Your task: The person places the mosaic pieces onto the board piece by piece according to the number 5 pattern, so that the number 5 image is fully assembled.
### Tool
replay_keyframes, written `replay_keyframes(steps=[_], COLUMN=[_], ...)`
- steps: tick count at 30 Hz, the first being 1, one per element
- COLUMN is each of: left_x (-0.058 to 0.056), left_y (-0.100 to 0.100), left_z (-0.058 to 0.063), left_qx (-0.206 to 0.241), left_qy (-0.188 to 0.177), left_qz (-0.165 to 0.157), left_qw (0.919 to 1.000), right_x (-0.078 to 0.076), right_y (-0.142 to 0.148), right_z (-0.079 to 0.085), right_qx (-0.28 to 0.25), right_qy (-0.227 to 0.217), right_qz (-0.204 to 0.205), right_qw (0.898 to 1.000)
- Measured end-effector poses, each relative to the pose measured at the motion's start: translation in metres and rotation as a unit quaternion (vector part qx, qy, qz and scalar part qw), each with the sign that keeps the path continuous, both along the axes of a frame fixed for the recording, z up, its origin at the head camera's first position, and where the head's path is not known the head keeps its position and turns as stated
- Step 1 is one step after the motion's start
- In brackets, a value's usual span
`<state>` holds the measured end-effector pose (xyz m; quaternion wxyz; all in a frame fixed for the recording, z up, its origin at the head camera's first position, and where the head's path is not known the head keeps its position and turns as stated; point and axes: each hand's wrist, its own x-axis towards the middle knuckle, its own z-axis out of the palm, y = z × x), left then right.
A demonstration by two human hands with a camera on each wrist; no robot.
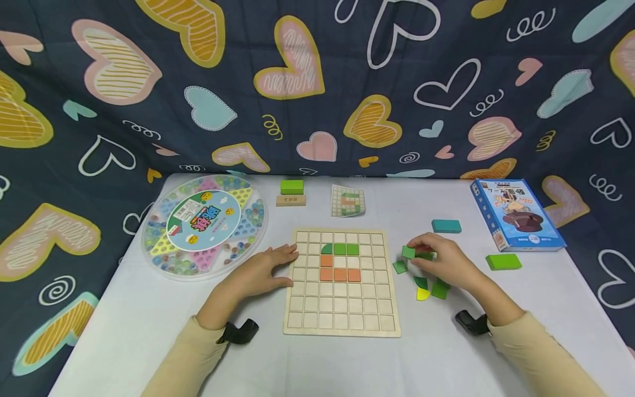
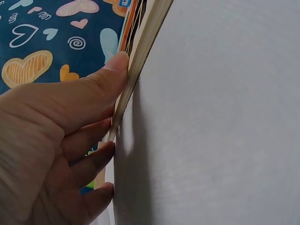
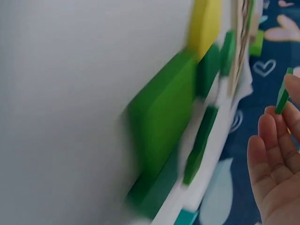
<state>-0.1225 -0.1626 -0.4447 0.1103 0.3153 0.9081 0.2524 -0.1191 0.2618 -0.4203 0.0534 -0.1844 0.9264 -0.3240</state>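
A wooden grid board [image 1: 342,307] lies mid-table, with green tiles [image 1: 345,249] and orange tiles [image 1: 340,274] set in some of its squares. My left hand [image 1: 258,270] rests at the board's left edge, thumb and fingertips touching the rim; the left wrist view shows the rim [image 2: 140,61] against them. Right of the board, my right hand [image 1: 441,258] pinches a green square tile [image 1: 408,252] between thumb and finger, raised off the table in the right wrist view. Below that hand lie loose green tiles [image 1: 440,289] and a yellow quarter-round tile [image 1: 423,294].
Behind the board lie a patterned card [image 1: 348,200], a green block [image 1: 291,187] and a wooden block [image 1: 290,200]. A round marble game box [image 1: 154,231] is at left. At right are a blue box [image 1: 526,215], a teal block [image 1: 446,226] and another green block [image 1: 503,262].
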Motion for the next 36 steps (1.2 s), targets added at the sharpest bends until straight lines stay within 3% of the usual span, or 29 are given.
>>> replay_keyframes(steps=[9,15,19,27,36], left_x=[0.000,-0.001,-0.003,-0.002,-0.002], left_y=[-0.001,-0.002,-0.003,-0.006,-0.005], left_z=[-0.003,-0.005,-0.005,-0.003,-0.004], left_qx=[0.015,0.028,0.028,0.032,0.045], left_qy=[-0.005,-0.013,-0.018,-0.019,-0.022], left_qz=[0.008,0.012,0.013,0.015,0.010], left_qw=[0.9998,0.9994,0.9994,0.9992,0.9987], right_x=[-0.020,-0.034,-0.040,-0.043,-0.039], right_y=[-0.046,-0.066,-0.072,-0.077,-0.072], right_z=[-0.005,-0.011,-0.013,-0.014,-0.012], right_qx=[-0.016,0.008,0.019,0.046,0.018], right_qy=[-0.013,-0.044,-0.037,-0.012,-0.050], right_qz=[0.048,0.072,0.086,0.099,0.089], right_qw=[0.999,0.996,0.995,0.994,0.995])
